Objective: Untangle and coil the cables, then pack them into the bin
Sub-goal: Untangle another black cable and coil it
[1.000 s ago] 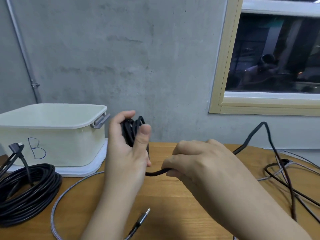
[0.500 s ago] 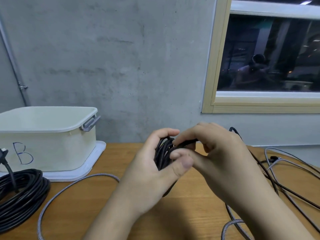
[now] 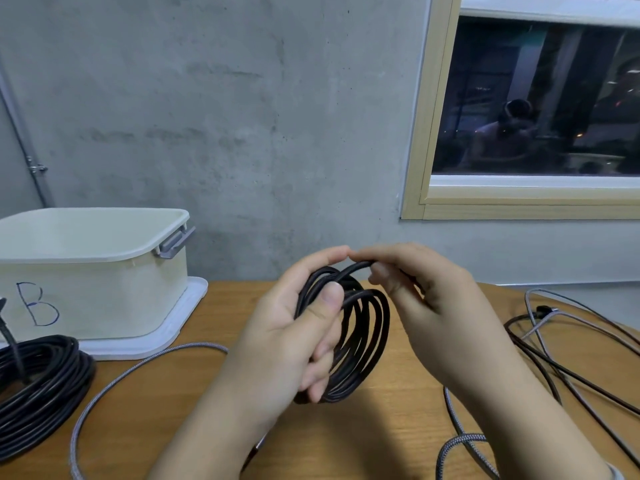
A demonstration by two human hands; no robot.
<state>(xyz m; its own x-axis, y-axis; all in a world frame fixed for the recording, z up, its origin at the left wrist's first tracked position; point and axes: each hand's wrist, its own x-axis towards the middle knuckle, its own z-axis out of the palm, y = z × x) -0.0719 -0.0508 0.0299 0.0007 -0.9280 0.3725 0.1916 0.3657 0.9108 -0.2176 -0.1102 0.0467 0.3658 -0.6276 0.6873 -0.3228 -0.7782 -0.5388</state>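
Observation:
My left hand (image 3: 287, 337) grips a coil of dark brown cable (image 3: 360, 341) with several loops, thumb pressed over the strands, held above the wooden table (image 3: 381, 438). My right hand (image 3: 429, 299) pinches the free strand of that cable at the top of the coil, fingertips touching my left fingertips. The cream bin (image 3: 100, 292), marked "B" and closed by a lid, stands at the back left on a white tray. A large coil of black cable (image 3: 38, 386) lies at the left edge.
A grey braided cable (image 3: 114, 379) curves across the table in front of the bin. Loose dark and grey cables (image 3: 554, 344) lie tangled at the right. A concrete wall and a window frame stand behind the table.
My right hand brought the free strand up from the table to the top of the coil. The coil in my left hand has grown by a loop, and the view shifted right.

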